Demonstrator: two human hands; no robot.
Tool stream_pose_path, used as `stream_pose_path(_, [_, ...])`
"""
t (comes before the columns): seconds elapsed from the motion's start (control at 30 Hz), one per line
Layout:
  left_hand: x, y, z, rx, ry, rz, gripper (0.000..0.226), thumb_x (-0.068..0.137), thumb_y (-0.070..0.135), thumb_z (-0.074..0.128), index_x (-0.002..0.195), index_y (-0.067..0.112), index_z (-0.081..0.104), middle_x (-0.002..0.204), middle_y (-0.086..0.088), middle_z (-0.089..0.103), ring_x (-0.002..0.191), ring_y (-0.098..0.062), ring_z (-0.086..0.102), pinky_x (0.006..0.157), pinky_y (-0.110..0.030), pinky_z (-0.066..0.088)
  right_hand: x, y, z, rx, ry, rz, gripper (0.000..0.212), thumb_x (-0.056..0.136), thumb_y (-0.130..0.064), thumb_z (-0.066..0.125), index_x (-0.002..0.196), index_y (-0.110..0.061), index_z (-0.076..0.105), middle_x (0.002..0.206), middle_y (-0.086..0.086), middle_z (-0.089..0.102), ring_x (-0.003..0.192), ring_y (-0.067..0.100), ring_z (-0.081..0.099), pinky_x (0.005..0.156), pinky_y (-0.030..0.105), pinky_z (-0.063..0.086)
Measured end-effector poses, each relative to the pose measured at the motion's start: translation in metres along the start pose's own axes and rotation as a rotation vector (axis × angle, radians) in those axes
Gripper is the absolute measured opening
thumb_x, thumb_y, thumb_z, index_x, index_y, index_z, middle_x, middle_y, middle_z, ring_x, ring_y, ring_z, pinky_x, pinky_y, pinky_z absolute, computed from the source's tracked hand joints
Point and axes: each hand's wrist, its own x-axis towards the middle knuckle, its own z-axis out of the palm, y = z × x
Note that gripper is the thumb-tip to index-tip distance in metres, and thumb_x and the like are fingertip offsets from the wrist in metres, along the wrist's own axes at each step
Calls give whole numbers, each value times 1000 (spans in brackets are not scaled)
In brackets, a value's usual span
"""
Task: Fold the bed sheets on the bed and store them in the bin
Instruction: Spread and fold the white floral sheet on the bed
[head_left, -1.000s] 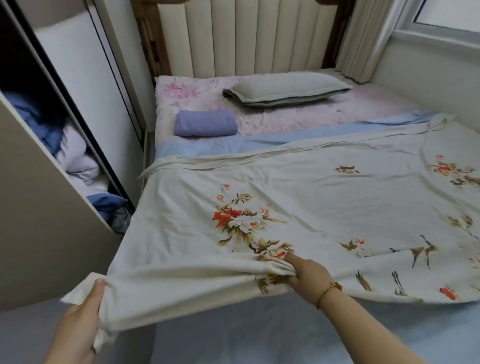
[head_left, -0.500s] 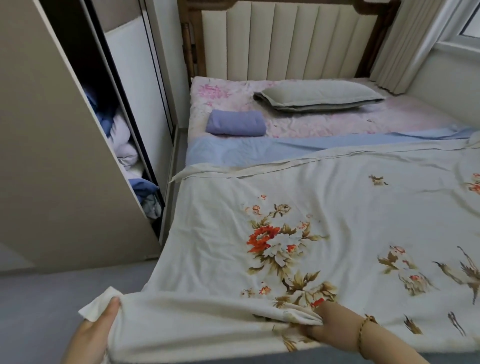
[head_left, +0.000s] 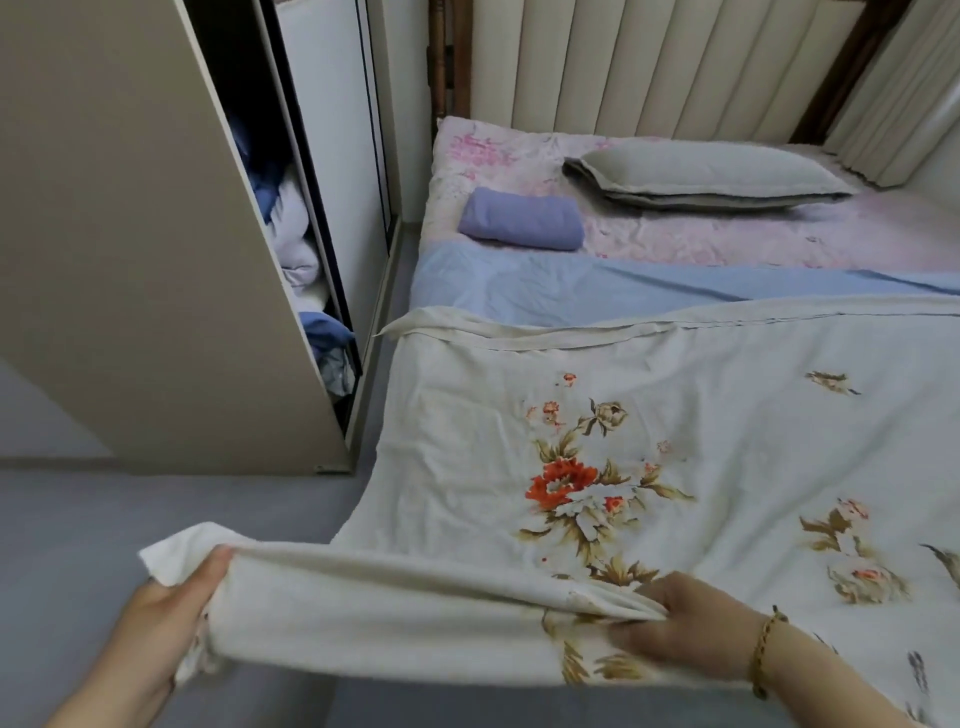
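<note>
Sheet edge raised at the foot of the bed

Bed (head_left: 727, 239), viewed from its foot, with a padded headboard (head_left: 623, 67) at the far end. An open wardrobe (head_left: 130, 260) stands off the bed's left side. A floral sheet (head_left: 701, 415) covers the foot half; its hemmed far edge runs straight across the bed's width, and it continues past the right of the view. A blue sheet (head_left: 571, 291) lies beneath it, showing towards the head. A pillow (head_left: 701, 171) and a folded purple cloth (head_left: 519, 218) lie at the head end.

The left hand (head_left: 150, 634), beyond the bed's left foot corner, pinches the floral sheet's corner, thumb on top. The right hand (head_left: 691, 629), at the foot edge, has its fingers curled round a gathered fold. A beaded bracelet (head_left: 763, 649) circles the right wrist.
</note>
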Motion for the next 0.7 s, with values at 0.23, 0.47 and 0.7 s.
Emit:
stream_pose_path(0.23, [44,35,32,37,-39,23,15,91,13,53,83,2,60,75,-8,60,67,-24,51,61,-32,38,60,-5,-48,15,259,-63,17,87,-16,60,70,-14,60,57,-6,47,43,-6,45,49,11,37])
stream_pose_path(0.47, [133,36,55,43,-173,-64,13,89,9,55,79,5,63,81,-8,67,79,-24,59,79,-35,42,144,-20,-82,35,301,38,25,87,-15,60,62,-19,57,43,-9,49,41,1,41,47,12,33])
stream_pose_path(0.7, [279,23,119,62,-240,-214,13,76,17,73,78,5,67,63,-4,69,80,-27,61,74,-34,44,261,-37,-108,56,409,219,26,87,-11,55,66,-26,56,62,-4,56,61,13,49,56,20,35])
